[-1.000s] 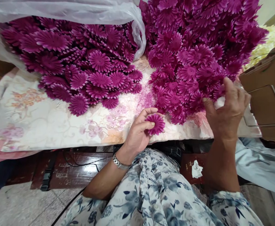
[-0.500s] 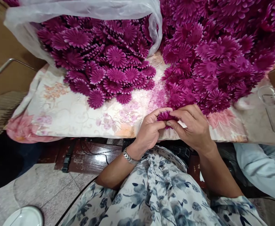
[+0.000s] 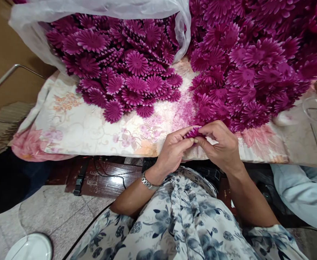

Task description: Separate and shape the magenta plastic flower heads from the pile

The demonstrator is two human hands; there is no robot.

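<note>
Between my fingertips, just above the table's front edge, is a small magenta artificial flower (image 3: 193, 132) with pale petal tips. My left hand (image 3: 173, 148) pinches it from the left, thumb and forefinger closed on its edge. From the right, my right hand (image 3: 220, 145) grips it the same way, and the two thumbs nearly meet below it. Part of the flower is hidden behind my fingers. Beyond my hands lies a big heap of fluffed magenta flowers (image 3: 245, 76). Flatter flower pieces (image 3: 136, 63) spill out of a clear plastic bag (image 3: 33, 43) at the left.
A floral cloth (image 3: 93, 131) covers the table, with magenta dust (image 3: 184, 112) scattered between the piles. A clear round object (image 3: 316, 109) sits at the right end. Another person's light trouser leg (image 3: 296, 191) is close by on the right. A white round lid-like object (image 3: 32, 247) stands lower left.
My right hand has tilted slightly and drawn nearer the left, and the flower looks more folded between the fingers. The whole view has shifted a little.
</note>
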